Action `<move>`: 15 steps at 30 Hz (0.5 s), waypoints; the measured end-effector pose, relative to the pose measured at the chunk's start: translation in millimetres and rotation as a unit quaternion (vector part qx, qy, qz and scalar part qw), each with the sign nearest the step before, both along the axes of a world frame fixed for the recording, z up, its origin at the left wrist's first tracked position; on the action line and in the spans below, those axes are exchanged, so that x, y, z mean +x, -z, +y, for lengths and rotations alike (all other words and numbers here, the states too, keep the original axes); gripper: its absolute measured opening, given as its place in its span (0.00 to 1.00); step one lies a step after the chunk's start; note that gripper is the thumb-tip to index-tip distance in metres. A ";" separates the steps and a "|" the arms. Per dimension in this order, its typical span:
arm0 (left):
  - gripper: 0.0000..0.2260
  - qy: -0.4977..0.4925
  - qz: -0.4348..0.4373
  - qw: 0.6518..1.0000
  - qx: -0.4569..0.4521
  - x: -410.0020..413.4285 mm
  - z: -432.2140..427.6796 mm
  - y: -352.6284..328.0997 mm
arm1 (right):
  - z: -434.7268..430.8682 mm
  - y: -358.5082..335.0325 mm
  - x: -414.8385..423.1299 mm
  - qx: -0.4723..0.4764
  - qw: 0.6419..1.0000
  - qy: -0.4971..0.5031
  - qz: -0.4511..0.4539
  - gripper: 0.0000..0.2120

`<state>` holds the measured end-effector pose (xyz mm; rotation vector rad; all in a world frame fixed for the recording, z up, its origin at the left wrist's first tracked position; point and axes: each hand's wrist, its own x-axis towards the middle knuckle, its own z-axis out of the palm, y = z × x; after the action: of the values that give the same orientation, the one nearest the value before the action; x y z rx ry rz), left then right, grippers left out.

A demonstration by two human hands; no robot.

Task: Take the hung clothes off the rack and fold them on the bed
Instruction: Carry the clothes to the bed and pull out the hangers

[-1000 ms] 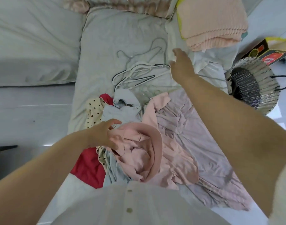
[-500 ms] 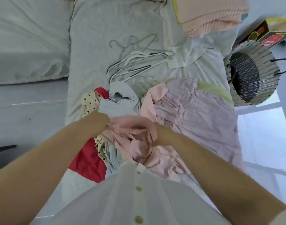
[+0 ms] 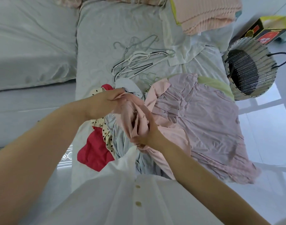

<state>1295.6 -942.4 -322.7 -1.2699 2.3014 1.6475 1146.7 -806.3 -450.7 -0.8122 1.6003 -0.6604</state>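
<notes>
A pile of loose clothes lies on the bed (image 3: 98,43). On top is a crumpled pink garment (image 3: 135,114). My left hand (image 3: 106,103) grips its upper edge and my right hand (image 3: 147,135) grips its lower part, both lifting it a little off the pile. Under it lie a pale blue garment (image 3: 121,140), a red one (image 3: 93,153) and a cream dotted one (image 3: 108,138). A mauve dress (image 3: 204,120) is spread out to the right. Several empty hangers (image 3: 139,62) lie beyond the pile.
A folded peach blanket (image 3: 207,13) sits at the head of the bed, right side, with a white cloth (image 3: 181,46) below it. A woven basket (image 3: 249,70) and a dark box (image 3: 268,30) stand on the floor to the right. A pillow (image 3: 33,46) lies left.
My right hand came back from the hangers to the pile and took hold of the pink garment. Both hands now bunch it and raise it slightly.
</notes>
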 end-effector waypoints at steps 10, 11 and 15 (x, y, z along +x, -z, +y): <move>0.15 0.032 0.144 0.987 -0.056 -17.0 24.9 -82.8 | 28.8 -175.8 -109.1 -0.061 0.951 -0.188 0.237 0.35; 0.16 0.043 0.151 0.985 -0.067 -15.4 25.9 -92.5 | 36.3 -200.1 -116.8 -0.063 0.937 -0.229 0.258 0.34; 0.18 0.076 0.216 0.973 -0.015 -0.1 33.2 -126.6 | 54.6 -283.2 -111.7 -0.123 0.885 -0.368 0.258 0.28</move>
<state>1295.6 -909.2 -196.1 -0.7668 2.5832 1.9993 1035.0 -751.7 -167.5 -1.7801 1.5008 -0.0813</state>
